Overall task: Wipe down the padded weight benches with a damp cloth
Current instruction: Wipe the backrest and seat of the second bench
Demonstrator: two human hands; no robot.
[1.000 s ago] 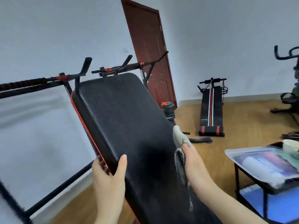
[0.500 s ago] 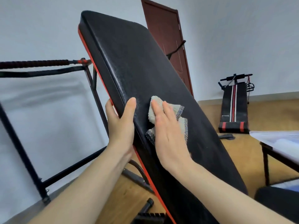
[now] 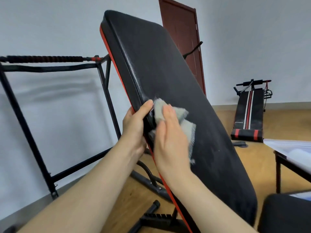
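At the far left the black rack (image 3: 50, 64) stands by the wall. My left hand (image 3: 134, 125) grips the red-trimmed left edge of the bench pad (image 3: 176, 73), thumb on the face and fingers curled behind, as it did half a second ago. The pad is tilted steeply. The grey cloth (image 3: 178, 115) lies on its lower middle and now sits just beside my left thumb, closer than before. My right hand (image 3: 170, 137) presses it flat with straight fingers, having slid slightly leftward. Further right stand the brown door (image 3: 180, 39), a striped sit-up bench (image 3: 249, 111) and a table (image 3: 286, 163).
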